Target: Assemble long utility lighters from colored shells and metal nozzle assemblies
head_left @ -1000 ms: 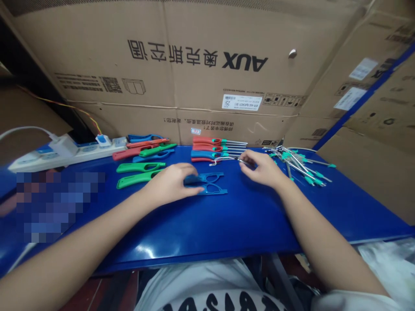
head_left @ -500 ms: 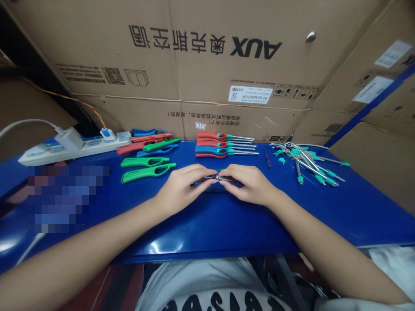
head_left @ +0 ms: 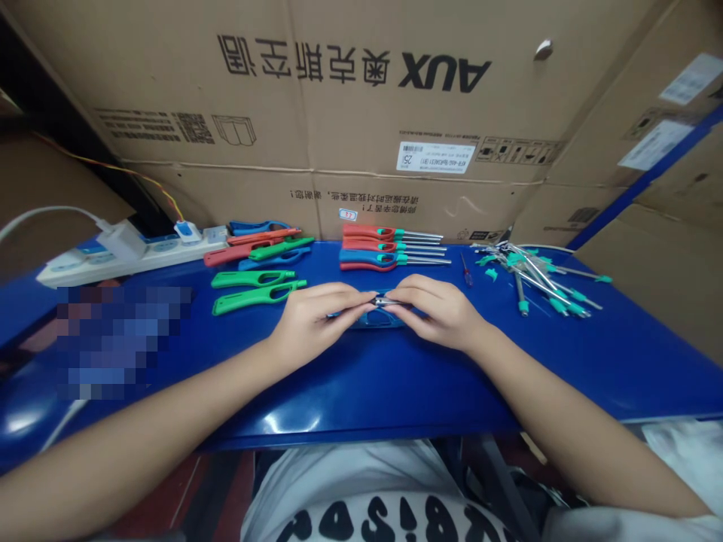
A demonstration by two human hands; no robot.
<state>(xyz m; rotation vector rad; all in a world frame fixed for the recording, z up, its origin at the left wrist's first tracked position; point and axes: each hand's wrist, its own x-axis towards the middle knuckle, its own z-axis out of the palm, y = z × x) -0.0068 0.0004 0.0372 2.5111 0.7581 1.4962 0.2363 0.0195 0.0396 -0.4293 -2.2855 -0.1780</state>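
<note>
Between thumb and fingers, my left hand [head_left: 316, 320] pinches one end of a thin, small metal piece [head_left: 382, 301]. My right hand [head_left: 437, 312] pinches its other end, so the fingertips of both hands almost meet. Most of the piece is hidden by the fingers, and its exact kind cannot be made out. Just under the hands, a blue lighter handle [head_left: 376, 319] lies on the blue table [head_left: 350, 391], partly covered by them. Left of my left hand are two green lighter handles [head_left: 257, 297].
Behind them lie more coloured handles [head_left: 265, 245] and a white power strip [head_left: 152, 256]. Finished-looking lighters with metal tubes [head_left: 389, 248] sit at the back centre. A small screwdriver [head_left: 466, 271] and a heap of metal tubes [head_left: 542, 278] are rightward. Cardboard [head_left: 339, 128] walls the back.
The small metal piece now shows more between my fingertips, and my hands have shifted slightly. More of the blue handle beneath is visible. The view has tilted a little.
</note>
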